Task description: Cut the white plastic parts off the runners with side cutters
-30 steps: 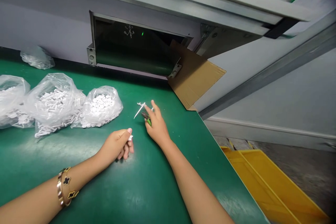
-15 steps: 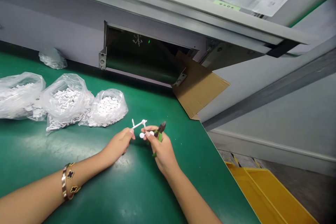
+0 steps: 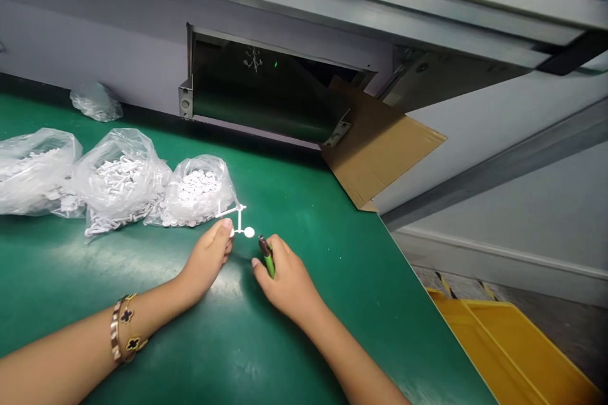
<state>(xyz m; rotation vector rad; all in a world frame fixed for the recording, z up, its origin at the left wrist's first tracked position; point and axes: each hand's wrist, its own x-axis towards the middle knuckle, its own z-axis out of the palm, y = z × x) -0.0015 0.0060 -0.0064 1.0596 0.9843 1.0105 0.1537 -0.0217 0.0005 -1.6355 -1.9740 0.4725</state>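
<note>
Cutters (image 3: 266, 256) sit in my right hand (image 3: 291, 280), green grip inside my curled fingers, dark nose pointing away from me, probably to keep the tip free; whether their blades are parted I can't tell. My left hand (image 3: 204, 259) is pinched on a branched white plastic piece (image 3: 239, 220), held up over the green table (image 3: 304, 196) in front of me. I seem to grip it by one side so that its round disc (image 3: 249, 232) stands free, facing the nearby cutters without touching. My hands are apart.

Counting up: one tool, one piece in hand, with one whole disc showing and another partly hidden by my fingers. Three open bags stand in a row to my left, likely kept within easy reach: a right bag (image 3: 183, 205) of discs, a middle bag (image 3: 105, 195) of little sticks, and a left bag (image 3: 28, 190) whose contents I can't make out; the parts are too many to count. Behind them lies one crumpled bag (image 3: 95, 103). One cardboard sheet (image 3: 389, 145) and one yellow tray (image 3: 517, 329) are off to my right.
</note>
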